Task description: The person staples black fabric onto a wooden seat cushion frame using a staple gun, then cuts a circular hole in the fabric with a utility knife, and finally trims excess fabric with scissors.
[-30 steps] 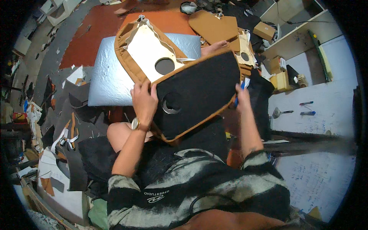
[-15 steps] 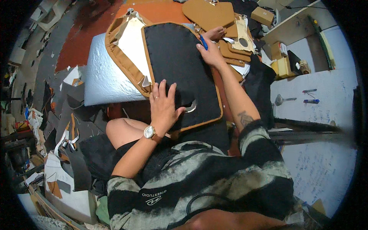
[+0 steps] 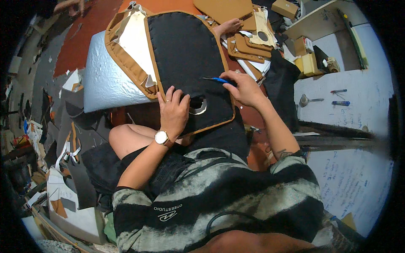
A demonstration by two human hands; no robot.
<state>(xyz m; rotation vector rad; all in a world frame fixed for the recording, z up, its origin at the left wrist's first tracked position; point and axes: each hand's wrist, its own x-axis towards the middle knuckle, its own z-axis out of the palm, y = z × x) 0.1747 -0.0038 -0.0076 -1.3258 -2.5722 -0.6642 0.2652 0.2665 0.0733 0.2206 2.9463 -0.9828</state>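
A black fabric panel [image 3: 185,55] edged in tan, with a round hole near its lower end, lies over my lap and a tan and white padded piece [image 3: 135,46]. My left hand [image 3: 173,111], with a wristwatch and a ring, presses flat on the panel just beside the hole. My right hand [image 3: 244,88] grips a blue pen-like tool [image 3: 217,79] whose tip rests on the black panel.
A silver foil-faced sheet [image 3: 105,84] lies under the pieces on the orange-red floor [image 3: 88,29]. Tan cut parts [image 3: 249,42] are stacked beyond, with another person's hand [image 3: 228,26] there. A white wall and shelf [image 3: 337,84] stand to the right; scraps [image 3: 63,147] clutter the left.
The black panel has been turned and laid flat over the tan piece. My left hand moved down beside the hole; my right hand brought the blue tool from the panel's top edge toward its middle.
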